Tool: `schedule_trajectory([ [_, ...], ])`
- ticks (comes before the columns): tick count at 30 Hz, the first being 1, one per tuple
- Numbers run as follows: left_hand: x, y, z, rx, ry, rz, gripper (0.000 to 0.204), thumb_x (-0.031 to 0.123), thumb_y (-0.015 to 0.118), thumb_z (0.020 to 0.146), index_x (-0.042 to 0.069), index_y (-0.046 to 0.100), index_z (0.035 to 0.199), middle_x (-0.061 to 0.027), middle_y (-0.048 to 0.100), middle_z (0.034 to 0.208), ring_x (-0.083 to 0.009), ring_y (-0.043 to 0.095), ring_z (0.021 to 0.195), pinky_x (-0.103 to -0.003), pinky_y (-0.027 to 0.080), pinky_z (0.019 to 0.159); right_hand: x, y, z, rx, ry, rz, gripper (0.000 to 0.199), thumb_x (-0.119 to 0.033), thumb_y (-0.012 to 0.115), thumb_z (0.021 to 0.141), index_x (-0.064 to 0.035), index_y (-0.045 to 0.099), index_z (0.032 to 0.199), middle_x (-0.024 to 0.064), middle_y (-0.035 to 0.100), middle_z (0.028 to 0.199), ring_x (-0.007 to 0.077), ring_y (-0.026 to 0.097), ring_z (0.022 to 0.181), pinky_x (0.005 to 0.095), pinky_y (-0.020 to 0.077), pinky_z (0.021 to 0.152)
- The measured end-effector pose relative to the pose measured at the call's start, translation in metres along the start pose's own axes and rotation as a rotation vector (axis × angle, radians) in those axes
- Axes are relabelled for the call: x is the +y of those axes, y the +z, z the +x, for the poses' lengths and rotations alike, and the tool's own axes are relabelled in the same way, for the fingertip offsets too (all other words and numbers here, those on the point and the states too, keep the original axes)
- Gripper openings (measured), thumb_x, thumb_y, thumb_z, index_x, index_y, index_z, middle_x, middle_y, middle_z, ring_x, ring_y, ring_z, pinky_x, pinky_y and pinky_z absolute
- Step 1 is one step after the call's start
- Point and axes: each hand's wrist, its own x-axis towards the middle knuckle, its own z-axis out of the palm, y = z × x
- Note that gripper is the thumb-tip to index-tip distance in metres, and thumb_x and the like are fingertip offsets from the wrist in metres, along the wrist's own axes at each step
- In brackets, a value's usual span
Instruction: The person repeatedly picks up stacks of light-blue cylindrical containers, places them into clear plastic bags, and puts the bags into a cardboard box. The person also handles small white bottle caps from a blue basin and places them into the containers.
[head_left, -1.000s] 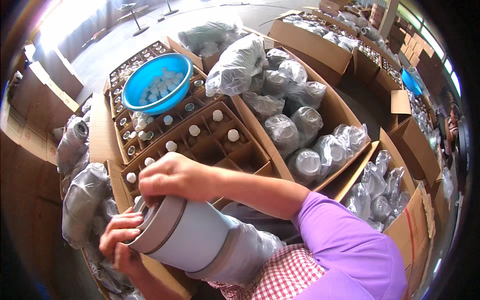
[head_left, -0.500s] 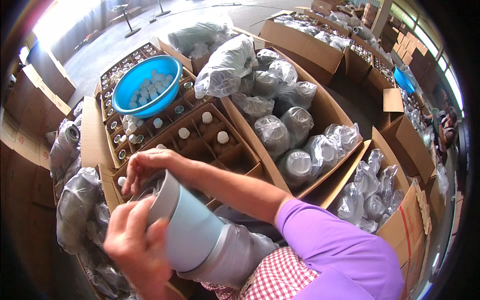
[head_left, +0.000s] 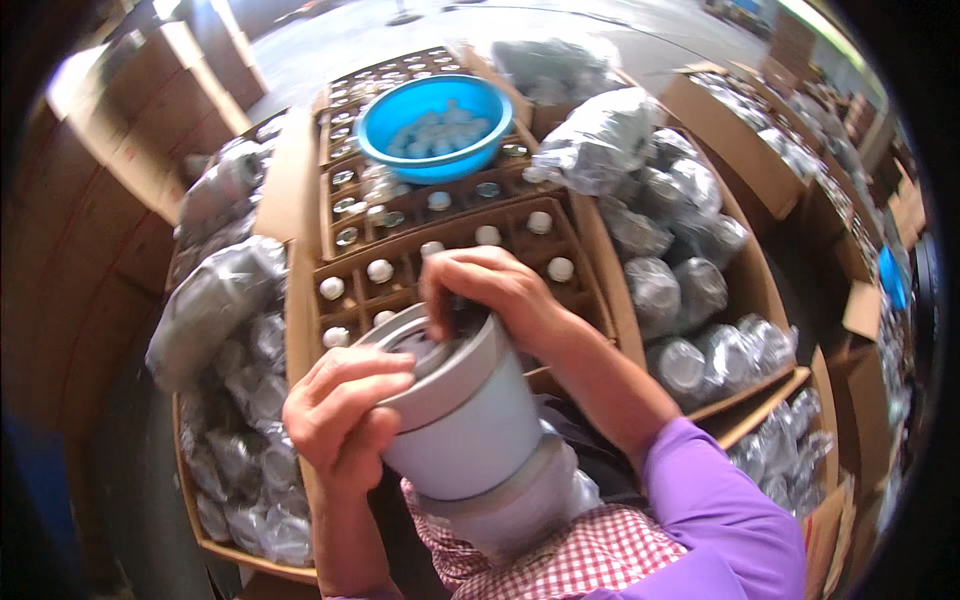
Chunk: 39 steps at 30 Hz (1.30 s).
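You now hold the grey-and-blue container (head_left: 470,430) more upright than half a second ago, its round top facing up at you. Your right hand (head_left: 495,290) has come from beyond the far rim to curl over the top. Your left hand (head_left: 340,410) has shifted to its left side. More bagged jars (head_left: 260,480) show on your left.

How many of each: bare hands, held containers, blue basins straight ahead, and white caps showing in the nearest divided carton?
Hands (left, right): 2
Held container: 1
Blue basin: 1
White caps showing: 8
Total: 12
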Motion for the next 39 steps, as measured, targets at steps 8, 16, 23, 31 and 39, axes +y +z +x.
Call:
schedule_trajectory([
  [8,0.038,0.030,0.032,-0.192,-0.050,0.427,0.021,0.023,0.072,0.075,0.006,0.069,0.087,-0.0110,0.066,0.080,-0.0280,0.066,0.074,-0.035,0.051,0.065,0.055,-0.013,0.015,-0.005,-0.029,0.639,0.045,-0.041,0.051,0.095,-0.0003,0.059,0.079,0.0139,0.060,0.072,0.0221,0.061,0.073,0.0332,0.0491,0.069],
  [16,-0.011,-0.029,0.007,-0.244,-0.220,-0.354,0.029,0.029,0.067,0.083,0.001,0.072,0.085,-0.0134,0.068,0.088,-0.0255,0.065,0.084,-0.033,0.052,0.071,-0.011,-0.005,0.003,-0.116,0.060,0.110,0.036,-0.027,0.050,0.094,0.0021,0.064,0.080,0.0107,0.065,0.079,0.0175,0.062,0.079,0.0290,0.0489,0.074],
  [23,-0.023,-0.003,0.003,-0.077,0.100,-0.117,0.029,0.034,0.063,0.086,0.007,0.072,0.081,-0.0085,0.070,0.080,-0.0227,0.068,0.071,-0.033,0.052,0.066,-0.004,0.005,0.002,0.024,0.030,-0.168,0.042,-0.031,0.048,0.095,-0.0007,0.057,0.066,0.0063,0.057,0.065,0.0142,0.055,0.061,0.0274,0.0410,0.058],
  [31,-0.063,0.026,-0.025,0.218,-0.360,-0.876,0.056,0.041,0.041,0.097,-0.004,0.071,0.088,-0.0251,0.067,0.098,-0.0336,0.066,0.090,-0.042,0.050,0.086,-0.045,0.018,-0.026,-0.028,0.107,-0.125,0.021,-0.017,0.060,0.088,0.0027,0.066,0.083,0.0087,0.066,0.084,0.0166,0.062,0.083,0.0283,0.0487,0.077],
  [39,-0.055,0.121,-0.094,0.113,-0.748,-1.507,0.051,0.038,0.044,0.098,-0.005,0.071,0.088,-0.0215,0.069,0.093,-0.0296,0.067,0.088,-0.038,0.052,0.082,-0.120,0.068,0.025,-1.003,-0.241,-0.913,0.030,0.002,0.064,0.071,-0.0062,0.070,0.099,0.0060,0.071,0.098,0.0243,0.062,0.087,0.0345,0.0492,0.078],
])
